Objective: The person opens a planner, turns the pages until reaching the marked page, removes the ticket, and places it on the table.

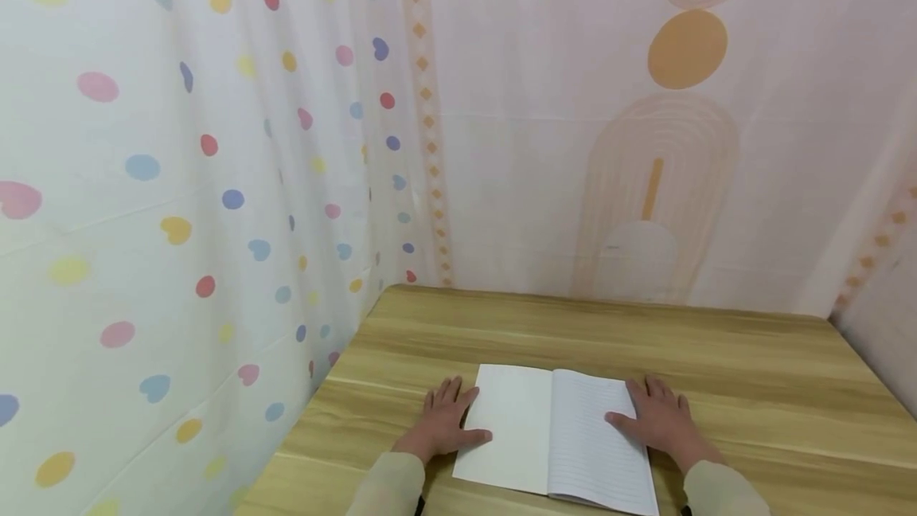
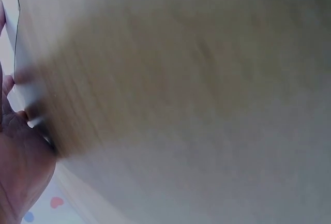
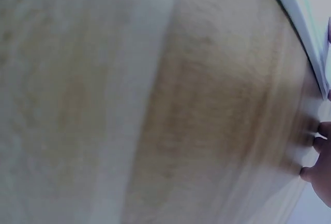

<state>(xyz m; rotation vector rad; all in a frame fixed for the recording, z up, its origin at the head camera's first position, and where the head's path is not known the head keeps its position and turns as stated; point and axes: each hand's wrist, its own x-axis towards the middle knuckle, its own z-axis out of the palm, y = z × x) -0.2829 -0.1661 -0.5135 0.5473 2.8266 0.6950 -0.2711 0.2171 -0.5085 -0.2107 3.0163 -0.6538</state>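
An open notebook [image 1: 512,428] lies flat on the wooden table, its left page blank and its right page ruled with lines. My left hand [image 1: 446,424] rests at its left edge, thumb over the blank page and the other fingers spread on the wood. At the right edge my right hand [image 1: 661,418] lies with its thumb on the lined page and its fingers spread outward. In the left wrist view the left hand [image 2: 23,167] shows only at the left border. The right wrist view catches the notebook's edge [image 3: 305,27] and a few fingertips [image 3: 307,173] of the right hand.
The wood-grain table [image 1: 573,325] reaches back to a pale curtain [image 1: 516,181] with arch and oval prints. Along the left side hangs a white curtain [image 1: 236,261] with coloured dots and hearts. A grey surface [image 1: 877,341] borders the table on the right.
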